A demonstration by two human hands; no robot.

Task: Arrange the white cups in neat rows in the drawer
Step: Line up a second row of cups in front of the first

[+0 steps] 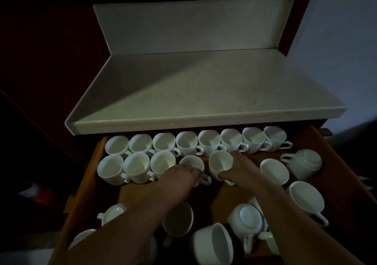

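Note:
An open wooden drawer (334,162) holds many white cups. A back row of several upright cups (209,142) runs under the counter edge. In front of it, at the left, stand three upright cups (137,165) side by side. My left hand (181,176) grips a white cup (192,161) right of those three. My right hand (242,167) holds another upright cup (220,162) a little further right. Loose cups lie scattered at the right (274,170) and front (247,216), some tipped or upside down.
A pale stone countertop (204,93) with a backsplash overhangs the drawer's back. Dark cabinet panels rise on the left, a light wall on the right. The room is dim. Bare drawer floor (136,193) shows between the rows and the front heap.

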